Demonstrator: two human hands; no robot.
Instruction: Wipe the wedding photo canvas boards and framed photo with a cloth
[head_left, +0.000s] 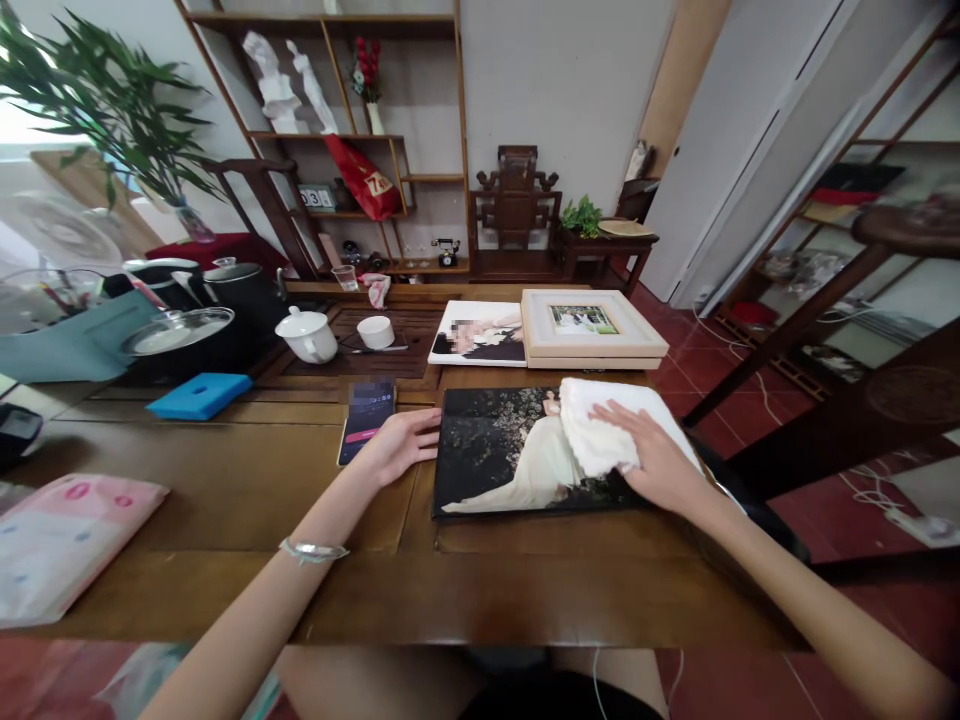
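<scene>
A dark photo panel point(487, 450), printed with a figure in a long pale dress, lies flat on the wooden table in front of me. My right hand point(656, 455) holds a bunched white cloth point(592, 425) against the panel's right part, fingers spread over it; the cloth covers some of the picture. At the panel's left edge rests my left hand point(405, 445), open, its fingertips touching the side. Just left of that hand lies a phone point(367, 420) with its screen lit.
Behind the panel are a white-edged photo print point(480, 335) and stacked pale frames point(600, 350). A lidded white cup point(306, 335), small white bowl point(376, 331), blue box point(199, 396), black kettle point(244, 300) and tissue pack point(71, 545) stand leftward. A wooden chair point(832, 440) is at right.
</scene>
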